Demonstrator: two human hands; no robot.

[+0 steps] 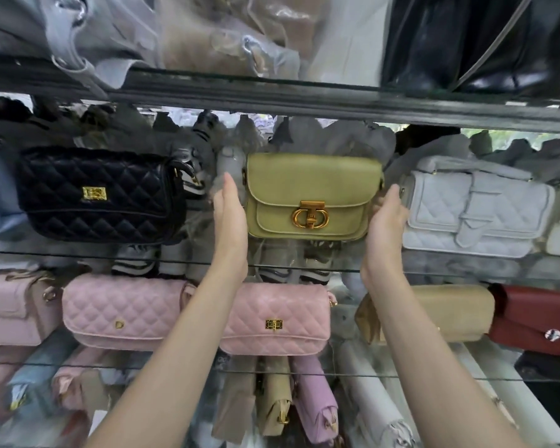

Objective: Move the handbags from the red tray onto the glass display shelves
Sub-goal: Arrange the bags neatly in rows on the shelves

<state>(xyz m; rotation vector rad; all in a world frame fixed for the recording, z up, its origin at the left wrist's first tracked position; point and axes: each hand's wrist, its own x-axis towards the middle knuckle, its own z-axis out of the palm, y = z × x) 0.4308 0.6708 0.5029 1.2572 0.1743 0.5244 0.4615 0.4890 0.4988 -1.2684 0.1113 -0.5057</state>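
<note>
**Olive handbag held between two flat hands on the middle glass shelf**

The glass display shelves (298,267) filled the whole view in stacked tiers; the upper tier (272,93) carried blurred bags wrapped in clear plastic, grey and beige at the left, black at the right. On the middle tier a black quilted bag (101,195) with a gold clasp sat at the left, tilted a little; a white quilted bag (476,208) with a wide strap across its flap sat at the right. Between them, apart from both, stood the olive handbag (311,195), upright, flap facing the camera, at the middle of that tier; whether its base rested fully on the glass could not be told. On the tier below lay two pink quilted bags (126,308) (278,318) side by side, a red bag (537,321) at the far right and a tan bag (450,312) just beside it. Both forearms reached up from the bottom edge; the left hand (228,215) lay flat against the olive handbag's left end, fingers straight and together, clenched on nothing; the right hand (387,215) pressed the right end the same way, fingers extended upward, its back just beside the white quilted bag. Smallest, a round gold clasp (310,216) sat at the lower edge of the olive flap.
</note>
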